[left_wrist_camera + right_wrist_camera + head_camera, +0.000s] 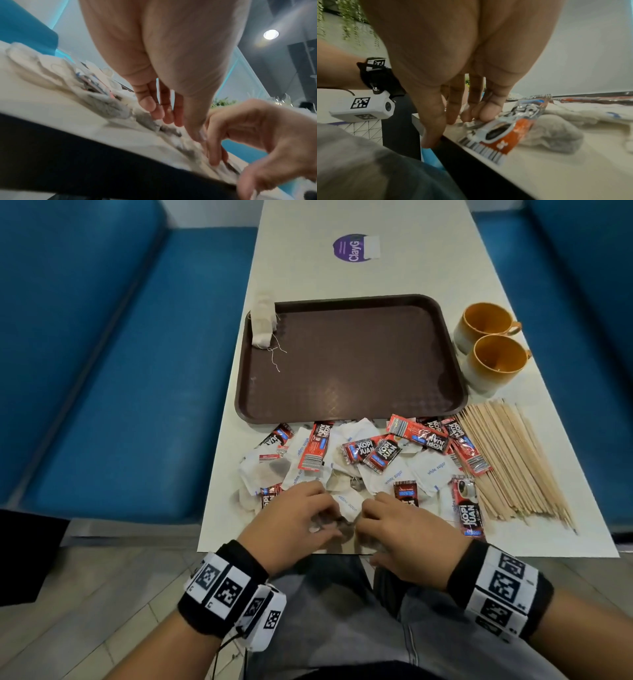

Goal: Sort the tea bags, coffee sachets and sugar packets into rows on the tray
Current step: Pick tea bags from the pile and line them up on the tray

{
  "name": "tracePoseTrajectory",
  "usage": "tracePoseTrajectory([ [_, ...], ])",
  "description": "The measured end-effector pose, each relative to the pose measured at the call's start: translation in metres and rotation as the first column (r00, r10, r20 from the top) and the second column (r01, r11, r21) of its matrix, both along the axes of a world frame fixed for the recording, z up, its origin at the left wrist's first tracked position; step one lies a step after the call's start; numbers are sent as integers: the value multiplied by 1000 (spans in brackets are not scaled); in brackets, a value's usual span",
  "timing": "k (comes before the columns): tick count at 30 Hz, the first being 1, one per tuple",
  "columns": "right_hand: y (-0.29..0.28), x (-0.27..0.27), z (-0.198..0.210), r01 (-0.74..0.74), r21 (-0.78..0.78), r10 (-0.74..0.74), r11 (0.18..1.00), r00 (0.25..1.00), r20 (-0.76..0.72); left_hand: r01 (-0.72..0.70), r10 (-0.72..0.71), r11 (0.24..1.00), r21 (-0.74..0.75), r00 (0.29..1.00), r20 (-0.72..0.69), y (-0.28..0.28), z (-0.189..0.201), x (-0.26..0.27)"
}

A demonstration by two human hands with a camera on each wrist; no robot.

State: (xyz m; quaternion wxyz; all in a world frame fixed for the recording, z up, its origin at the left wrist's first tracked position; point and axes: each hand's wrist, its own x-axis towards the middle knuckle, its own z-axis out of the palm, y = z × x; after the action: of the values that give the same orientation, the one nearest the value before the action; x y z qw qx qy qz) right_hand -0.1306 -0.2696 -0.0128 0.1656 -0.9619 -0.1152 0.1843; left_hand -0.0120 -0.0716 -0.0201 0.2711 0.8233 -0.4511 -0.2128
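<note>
A brown tray (359, 357) lies mid-table with a few tea bags (263, 323) stacked at its far left corner. In front of it sprawls a mixed pile: red and black coffee sachets (380, 453), white sugar packets (428, 470) and tea bags (260, 474). Both hands work at the pile's near edge. My left hand (318, 522) (175, 121) has straight fingers and thumb touching grey tea bags (109, 108). My right hand (368, 515) (457, 128) presses its fingertips on a packet beside a coffee sachet (505, 135). A sugar packet (349, 505) sits between the hands.
Two orange cups (486, 323) (498, 361) stand right of the tray. A spread of wooden stirrers (513, 460) lies at the pile's right. A purple sticker (352, 248) marks the far table. Blue benches (102, 371) flank both sides. The table's near edge runs just under my wrists.
</note>
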Motion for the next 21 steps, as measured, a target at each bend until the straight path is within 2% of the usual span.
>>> tracePoseTrajectory([
  [2, -2, -2, -4, -2, 35, 1, 999, 999, 34, -57, 57, 997, -45, 998, 0, 8, 5, 3],
  [5, -7, -4, -4, 0, 131, -14, 991, 995, 103, -210, 215, 973, -92, 975, 57, 31, 10, 12],
  [9, -13, 3, 10, 137, 280, -173, 950, 979, 109, -341, 345, 939, -56, 934, 91, 71, 17, 21],
  [13, -20, 18, 28, 325, 512, -441, 795, 889, 121, -324, 324, 946, 15, 946, 20, 87, 14, 13],
  [17, -20, 35, 36, 415, 716, -559, 562, 828, -41, -271, 271, 963, 13, 963, -10, 74, 5, 7],
  [19, -19, 43, 35, 431, 743, -575, 512, 814, -77, -258, 259, 966, 31, 966, -5, 64, 2, 5],
  [21, -17, 49, 31, 443, 746, -578, 498, 811, -96, -256, 256, 967, 17, 967, -5, 50, 1, 1],
])
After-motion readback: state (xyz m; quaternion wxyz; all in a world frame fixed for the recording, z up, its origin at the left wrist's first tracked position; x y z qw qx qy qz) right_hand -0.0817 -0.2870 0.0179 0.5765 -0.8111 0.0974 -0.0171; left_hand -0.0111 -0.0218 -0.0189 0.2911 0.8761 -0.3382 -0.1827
